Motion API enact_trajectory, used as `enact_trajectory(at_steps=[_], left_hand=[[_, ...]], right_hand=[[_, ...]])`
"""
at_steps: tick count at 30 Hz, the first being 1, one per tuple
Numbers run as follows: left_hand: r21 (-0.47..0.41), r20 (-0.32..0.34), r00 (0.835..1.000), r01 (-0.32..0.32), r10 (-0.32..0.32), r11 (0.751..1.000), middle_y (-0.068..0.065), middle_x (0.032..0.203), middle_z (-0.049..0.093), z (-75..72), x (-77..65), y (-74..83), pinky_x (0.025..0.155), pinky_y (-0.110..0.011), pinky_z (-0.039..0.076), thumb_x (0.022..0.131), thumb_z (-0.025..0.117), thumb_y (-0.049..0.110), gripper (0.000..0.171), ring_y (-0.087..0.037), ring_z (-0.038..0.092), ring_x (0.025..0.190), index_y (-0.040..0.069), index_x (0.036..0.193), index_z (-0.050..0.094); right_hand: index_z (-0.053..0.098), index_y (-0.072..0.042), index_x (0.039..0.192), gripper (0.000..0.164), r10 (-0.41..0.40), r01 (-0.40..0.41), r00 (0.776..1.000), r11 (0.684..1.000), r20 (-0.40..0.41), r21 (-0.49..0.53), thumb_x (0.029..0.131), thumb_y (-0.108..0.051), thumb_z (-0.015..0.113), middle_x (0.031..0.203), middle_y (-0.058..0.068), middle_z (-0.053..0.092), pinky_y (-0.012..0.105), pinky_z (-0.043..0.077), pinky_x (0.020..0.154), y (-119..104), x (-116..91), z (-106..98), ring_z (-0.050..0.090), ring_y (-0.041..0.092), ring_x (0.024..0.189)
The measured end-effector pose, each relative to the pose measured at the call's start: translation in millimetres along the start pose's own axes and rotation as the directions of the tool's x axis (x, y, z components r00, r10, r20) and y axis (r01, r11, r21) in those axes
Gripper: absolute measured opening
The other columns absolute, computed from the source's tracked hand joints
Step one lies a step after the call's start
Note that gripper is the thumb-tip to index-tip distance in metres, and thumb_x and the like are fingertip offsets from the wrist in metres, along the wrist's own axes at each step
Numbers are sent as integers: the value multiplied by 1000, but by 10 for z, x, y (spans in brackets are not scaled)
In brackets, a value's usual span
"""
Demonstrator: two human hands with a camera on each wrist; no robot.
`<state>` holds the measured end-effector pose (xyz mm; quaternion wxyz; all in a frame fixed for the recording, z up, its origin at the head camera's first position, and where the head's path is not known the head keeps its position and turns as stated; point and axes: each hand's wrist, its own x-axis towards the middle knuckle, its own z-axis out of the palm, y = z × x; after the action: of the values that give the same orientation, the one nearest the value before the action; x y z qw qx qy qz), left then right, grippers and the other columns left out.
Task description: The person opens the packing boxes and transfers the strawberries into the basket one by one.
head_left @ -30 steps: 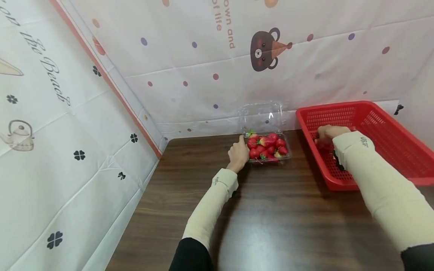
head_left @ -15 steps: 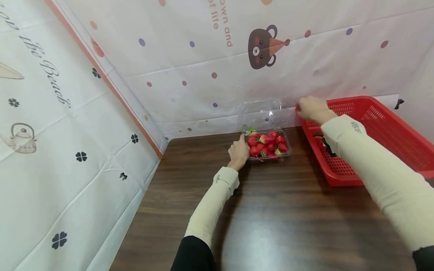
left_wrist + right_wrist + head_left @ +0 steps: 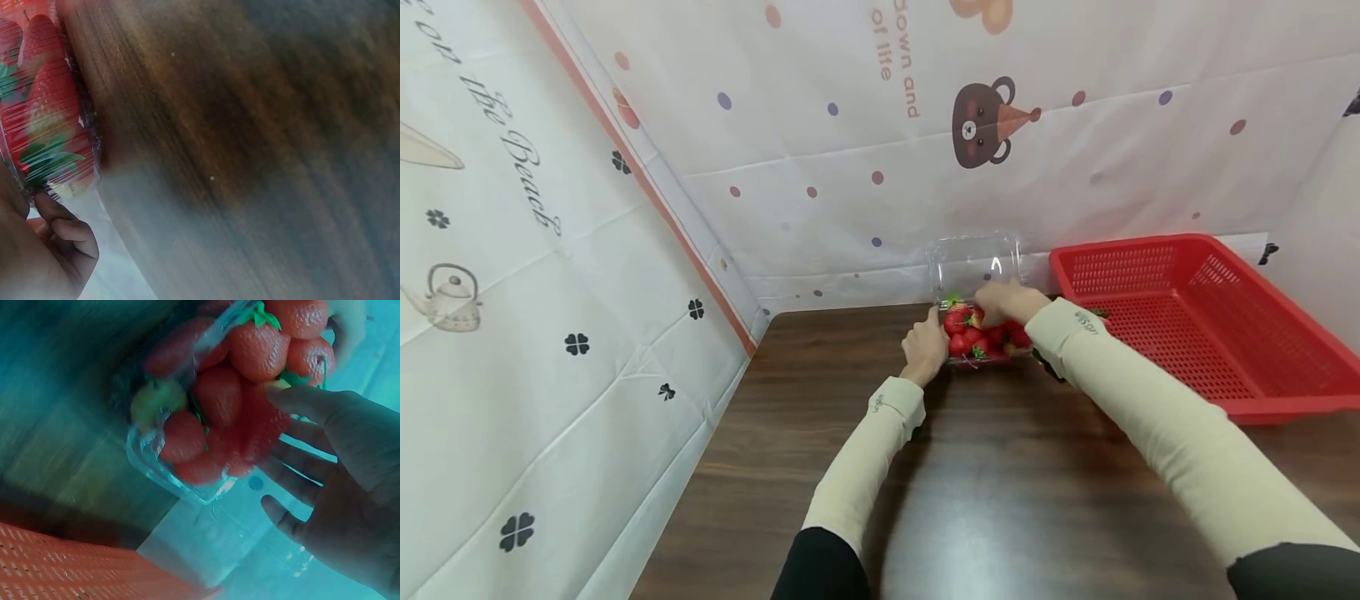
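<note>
Brown tbl, near far edge: we see there the clear box w/ strawberries. L hand grips its left rim, fingers curled; R hand pinches one strawberry by the box's far edge. Placing step, we think; next prob. calls for soft release.

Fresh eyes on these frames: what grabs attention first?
Likely the bright red basket on the right of the table. Next, left of it, the clear box full of strawberries, its open lid upright at the back. The left hand holds the box's left edge; the right hand pinches one strawberry.
</note>
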<state>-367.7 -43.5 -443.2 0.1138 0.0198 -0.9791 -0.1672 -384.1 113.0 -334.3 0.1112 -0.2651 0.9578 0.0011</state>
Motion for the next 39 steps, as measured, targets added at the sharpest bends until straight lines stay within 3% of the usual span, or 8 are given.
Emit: enact_trajectory(at_steps=[3, 4, 6, 10, 20, 29, 39], left_hand=[[1, -7, 1000, -3, 3, 1000, -15, 108, 77, -5, -23, -12, 73, -47, 58, 104, 54, 24, 43, -32, 75, 90, 22, 147, 52], [-2, -9, 1000, -4, 4, 1000, -15, 108, 77, -3, -24, -15, 73, -47, 58, 104, 54, 24, 43, -32, 75, 90, 21, 146, 52], [-4, -9, 1000, -4, 4, 1000, -16, 108, 77, 3, -15, -19, 73, -48, 58, 104, 54, 23, 43, -33, 75, 90, 21, 146, 52], [-3, -11, 1000, 5, -5, 1000, -16, 109, 77, 11, 15, -13, 74, -48, 58, 104, 54, 24, 42, -33, 75, 91, 23, 146, 52], [-16, -6, 1000, 11, -11, 1000, -17, 108, 77, -9, 18, 4, 75, -48, 58, 103, 56, 24, 43, -33, 75, 91, 21, 145, 52], [-7, 6, 1000, 13, -13, 1000, -17, 108, 77, 0, 44, 2, 74, -47, 58, 104, 54, 25, 44, -33, 75, 91, 23, 147, 50], [-1, 18, 999, 29, -29, 1000, -17, 108, 77, 16, 16, 24, 74, -48, 58, 104, 54, 25, 44, -34, 75, 90, 24, 147, 50]], right_hand=[[65, -2, 92, 13, -4, 4, 1000, 1000, -5, -2, 87, -14, 68, 99, 15, 68, 61, 46, 100, -35, 26, 68, 62, 29, 92], [67, -2, 99, 16, -10, 10, 1000, 1000, -5, 1, 86, -12, 68, 102, 16, 68, 57, 49, 97, -34, 34, 78, 61, 29, 92], [67, -1, 114, 31, -30, 30, 1000, 1000, -9, 5, 84, -8, 68, 108, 17, 68, 51, 53, 90, -23, 46, 90, 60, 29, 92], [61, -3, 135, 56, -39, 40, 999, 998, -18, 44, 80, -4, 71, 120, 18, 68, 49, 55, 91, 9, 43, 93, 60, 29, 94], [66, 0, 122, 45, -36, 37, 999, 996, -19, 75, 80, -10, 78, 110, 16, 69, 50, 55, 93, 84, 39, 48, 63, 29, 97], [65, 3, 123, 41, -100, 109, 992, 986, -71, 125, 84, -3, 77, 106, 17, 70, 48, 56, 90, 102, -60, -193, 65, 30, 96], [64, 3, 123, 43, -95, 103, 981, 994, -171, 34, 84, -3, 81, 116, 23, 68, 53, 53, 97, 320, -190, -466, 64, 38, 109]])
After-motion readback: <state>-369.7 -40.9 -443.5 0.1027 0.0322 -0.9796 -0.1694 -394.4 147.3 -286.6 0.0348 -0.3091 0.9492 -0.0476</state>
